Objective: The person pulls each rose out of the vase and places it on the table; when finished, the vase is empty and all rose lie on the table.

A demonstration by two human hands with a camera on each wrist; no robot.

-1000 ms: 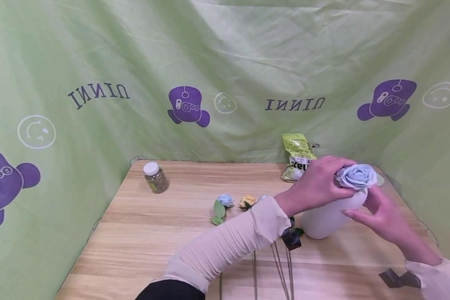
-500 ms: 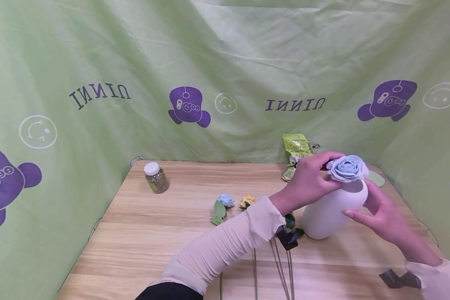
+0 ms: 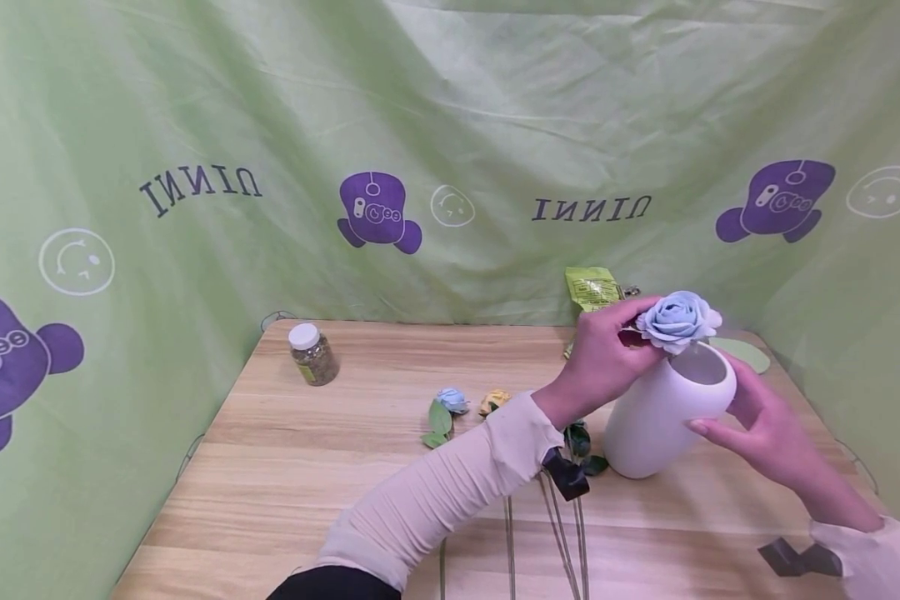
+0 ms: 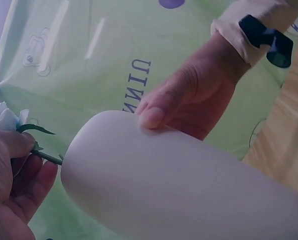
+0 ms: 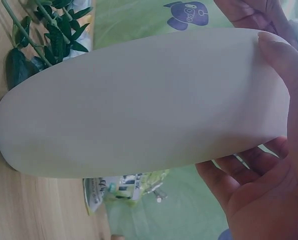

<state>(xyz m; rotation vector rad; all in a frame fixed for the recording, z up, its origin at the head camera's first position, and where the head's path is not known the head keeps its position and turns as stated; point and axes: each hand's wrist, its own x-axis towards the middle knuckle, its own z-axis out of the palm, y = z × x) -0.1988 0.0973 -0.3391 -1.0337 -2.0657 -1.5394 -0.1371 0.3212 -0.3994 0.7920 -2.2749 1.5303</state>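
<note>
A light blue artificial rose [image 3: 677, 321] sits at the mouth of a tall white vase [image 3: 648, 429]. My left hand [image 3: 598, 357] pinches it just under the bloom. In the left wrist view its green stem [image 4: 50, 158] runs from those fingers toward the vase's mouth; the lower part is hidden. My right hand [image 3: 765, 433] grips the vase near the top, thumb on the near side, other fingers round the far side. The right wrist view shows the vase's base on the wooden table [image 5: 49, 210], with dark green leaves [image 5: 64, 32] beside it.
Left of the vase lie another blue rose [image 3: 451, 401], a yellow rose [image 3: 494, 402] and several long stems. A white-capped jar [image 3: 314, 358] stands at the back left. Behind the left hand is a green packet [image 3: 594, 286]; a pale green round piece [image 3: 748, 357] lies behind the vase.
My left hand has moved left and slightly back with the blue rose, uncovering more of the vase's opening. The right hand and the vase have stayed in place.
</note>
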